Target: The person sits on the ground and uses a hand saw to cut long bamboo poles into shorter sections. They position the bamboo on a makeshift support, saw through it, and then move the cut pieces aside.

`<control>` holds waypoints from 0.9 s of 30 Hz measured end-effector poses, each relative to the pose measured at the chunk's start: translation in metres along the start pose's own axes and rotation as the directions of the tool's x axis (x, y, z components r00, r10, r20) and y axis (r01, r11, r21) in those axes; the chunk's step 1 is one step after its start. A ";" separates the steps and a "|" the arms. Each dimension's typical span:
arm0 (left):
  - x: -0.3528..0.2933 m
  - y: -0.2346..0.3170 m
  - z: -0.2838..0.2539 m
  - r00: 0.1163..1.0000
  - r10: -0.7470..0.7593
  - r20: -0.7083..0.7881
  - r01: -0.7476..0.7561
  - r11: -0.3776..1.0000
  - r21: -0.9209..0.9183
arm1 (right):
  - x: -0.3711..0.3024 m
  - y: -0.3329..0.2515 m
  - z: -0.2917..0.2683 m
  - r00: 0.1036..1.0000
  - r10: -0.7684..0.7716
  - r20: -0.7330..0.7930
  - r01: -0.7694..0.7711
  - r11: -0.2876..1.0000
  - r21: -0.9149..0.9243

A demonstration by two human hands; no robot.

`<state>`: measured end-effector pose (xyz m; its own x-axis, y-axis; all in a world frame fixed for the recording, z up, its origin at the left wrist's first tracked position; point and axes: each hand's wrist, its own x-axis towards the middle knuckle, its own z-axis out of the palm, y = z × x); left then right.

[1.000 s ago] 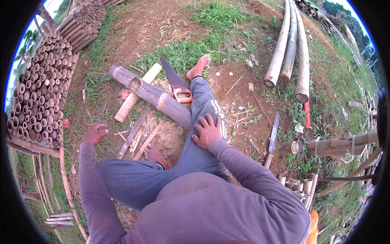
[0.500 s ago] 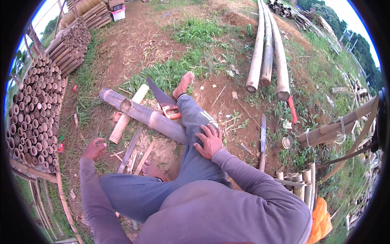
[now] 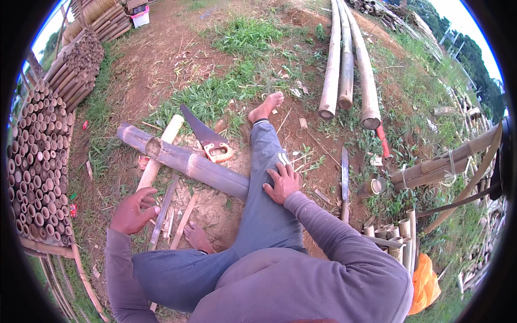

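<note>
My left hand (image 3: 133, 211) is raised over the ground, thumb and fingers apart, with nothing in it. It is nearest to the lower end of a pale bamboo piece (image 3: 149, 173) and some split bamboo strips (image 3: 164, 211). My right hand (image 3: 281, 183) lies on my right leg, fingers spread, holding nothing. A thick greyish bamboo section (image 3: 215, 175) rests across the pale piece, its right end against my leg. Just beyond it lies a handsaw (image 3: 202, 129) with an orange-and-white handle. To the right of my leg is a long knife (image 3: 344, 180) with a wooden handle.
Three long bamboo poles (image 3: 347, 70) lie at the far right, beside a red object (image 3: 383, 141). Stacked bamboo (image 3: 40, 167) rises on the left. Short upright bamboo pieces (image 3: 396, 237) and an orange bag (image 3: 424, 285) are close on my right.
My left hand has moved forward and right, its fingers opening out. My right leg and foot have shifted to the right, and my right hand stays on the leg.
</note>
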<state>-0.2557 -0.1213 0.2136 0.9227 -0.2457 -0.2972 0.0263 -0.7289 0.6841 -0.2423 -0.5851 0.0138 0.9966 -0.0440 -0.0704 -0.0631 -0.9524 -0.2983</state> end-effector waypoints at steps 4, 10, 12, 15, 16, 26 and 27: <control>0.032 0.028 0.013 0.975 0.107 0.196 -0.133 0.983 0.124 | 0.018 -0.005 -0.003 0.997 0.010 0.078 -0.005 0.998 -0.070; 0.100 0.023 0.017 0.931 0.195 0.310 -0.255 0.952 0.168 | 0.059 0.003 0.000 0.989 0.102 0.108 -0.104 0.995 0.008; 0.119 0.019 0.019 0.917 0.231 0.324 -0.304 0.932 0.197 | 0.064 -0.001 0.002 0.982 0.176 0.062 -0.180 0.982 0.060; 0.141 0.022 0.022 0.889 0.308 0.340 -0.397 0.887 0.236 | 0.067 0.004 0.001 0.992 0.129 0.001 -0.129 0.991 0.022; 0.144 0.024 0.022 0.880 0.323 0.348 -0.413 0.882 0.225 | 0.069 0.006 0.000 0.988 0.154 0.021 -0.155 0.986 0.059; 0.160 -0.002 0.007 0.906 0.258 0.335 -0.306 0.947 0.098 | 0.200 0.273 0.041 0.602 0.790 -0.112 -0.185 0.274 0.944; 0.156 -0.012 0.002 0.929 0.163 0.333 -0.210 0.971 0.112 | 0.222 0.280 0.034 0.574 0.817 -0.062 -0.143 0.174 0.974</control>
<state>-0.1133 -0.1525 0.1577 0.7328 -0.5597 -0.3869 -0.2114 -0.7278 0.6524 -0.0404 -0.8513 -0.1180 0.5238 -0.8216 -0.2249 -0.2060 0.1341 -0.9693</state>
